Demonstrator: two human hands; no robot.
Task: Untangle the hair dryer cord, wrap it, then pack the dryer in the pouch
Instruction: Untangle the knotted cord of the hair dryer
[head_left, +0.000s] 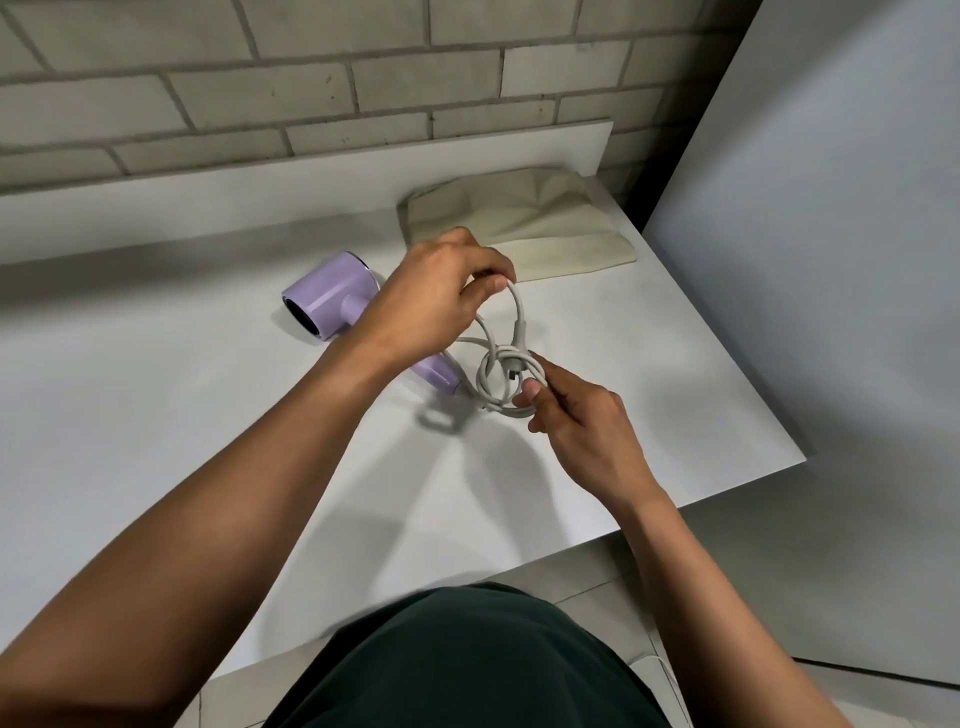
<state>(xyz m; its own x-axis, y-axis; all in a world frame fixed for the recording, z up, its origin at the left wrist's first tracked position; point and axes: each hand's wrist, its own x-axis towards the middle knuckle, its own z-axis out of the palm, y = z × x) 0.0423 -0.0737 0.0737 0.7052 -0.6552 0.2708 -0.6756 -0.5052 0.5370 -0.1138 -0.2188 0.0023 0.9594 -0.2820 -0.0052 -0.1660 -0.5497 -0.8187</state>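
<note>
The left hand (441, 299) pinches a loop of the white cord (517, 310) at 12 o'clock of the coil (487, 376), which the right hand (579, 423) grips. The lilac hair dryer (332, 292) lies at 10 o'clock, nearer the left hand.

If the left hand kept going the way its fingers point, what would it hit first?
Probably the beige pouch, just beyond the left hand, which pinches the cord; depth is unclear, so it might pass above it.
</note>
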